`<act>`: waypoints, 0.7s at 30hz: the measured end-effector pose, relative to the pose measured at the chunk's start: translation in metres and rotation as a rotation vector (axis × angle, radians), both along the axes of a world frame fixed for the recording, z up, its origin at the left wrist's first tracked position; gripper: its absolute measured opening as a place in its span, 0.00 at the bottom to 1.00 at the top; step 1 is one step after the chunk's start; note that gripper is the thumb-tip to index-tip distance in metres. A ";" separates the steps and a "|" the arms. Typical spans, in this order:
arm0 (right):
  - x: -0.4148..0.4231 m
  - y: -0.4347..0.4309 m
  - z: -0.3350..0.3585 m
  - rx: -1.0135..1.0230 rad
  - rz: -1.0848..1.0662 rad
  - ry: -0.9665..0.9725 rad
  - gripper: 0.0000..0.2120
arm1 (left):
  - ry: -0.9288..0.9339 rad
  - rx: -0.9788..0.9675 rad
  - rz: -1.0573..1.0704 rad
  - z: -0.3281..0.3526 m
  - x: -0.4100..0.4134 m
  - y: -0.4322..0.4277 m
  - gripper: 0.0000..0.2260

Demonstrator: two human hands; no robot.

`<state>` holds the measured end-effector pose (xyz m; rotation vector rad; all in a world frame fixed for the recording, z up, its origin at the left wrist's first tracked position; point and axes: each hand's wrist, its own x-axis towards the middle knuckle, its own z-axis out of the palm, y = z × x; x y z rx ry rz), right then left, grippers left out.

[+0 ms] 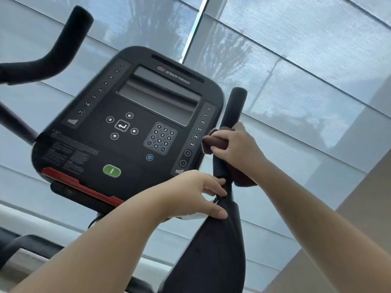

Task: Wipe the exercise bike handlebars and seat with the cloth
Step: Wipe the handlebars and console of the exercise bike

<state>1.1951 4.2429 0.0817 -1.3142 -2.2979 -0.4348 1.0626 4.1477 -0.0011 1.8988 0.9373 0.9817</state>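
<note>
The cloth (213, 142), dark brown, is wrapped round the upright grip of the right handlebar (234, 106), just beside the console (127, 123). The right hand (234, 144) clamps the cloth against the grip, with its fingers curled over the fabric so that the fabric meets the bar on all sides. The left hand (190, 193) holds the same bar lower down in a wide span. Its fingers hook round the narrow stem and its thumb presses on the broader dark section below, probably to steady the bar against the wiping force. The left handlebar (63, 43) stands well apart with no hand on it. The seat is out of view. By this judgement, the wipe of the right grip is in hand.
</note>
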 end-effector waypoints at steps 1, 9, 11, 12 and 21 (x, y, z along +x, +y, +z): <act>0.005 -0.006 -0.004 -0.089 0.017 -0.030 0.14 | -0.011 -0.011 -0.007 0.000 0.000 0.000 0.18; -0.012 0.012 0.050 0.294 -0.033 0.037 0.16 | -0.038 -0.029 -0.008 -0.005 -0.001 0.007 0.15; -0.021 0.017 0.050 0.270 -0.098 0.001 0.15 | -0.028 -0.017 -0.011 -0.006 -0.002 0.009 0.15; -0.023 0.016 0.043 0.230 -0.113 -0.050 0.14 | -0.020 -0.010 -0.012 -0.007 -0.002 0.009 0.16; 0.004 -0.027 0.004 -0.223 0.090 -0.137 0.11 | -0.040 -0.014 0.003 -0.004 -0.002 0.007 0.14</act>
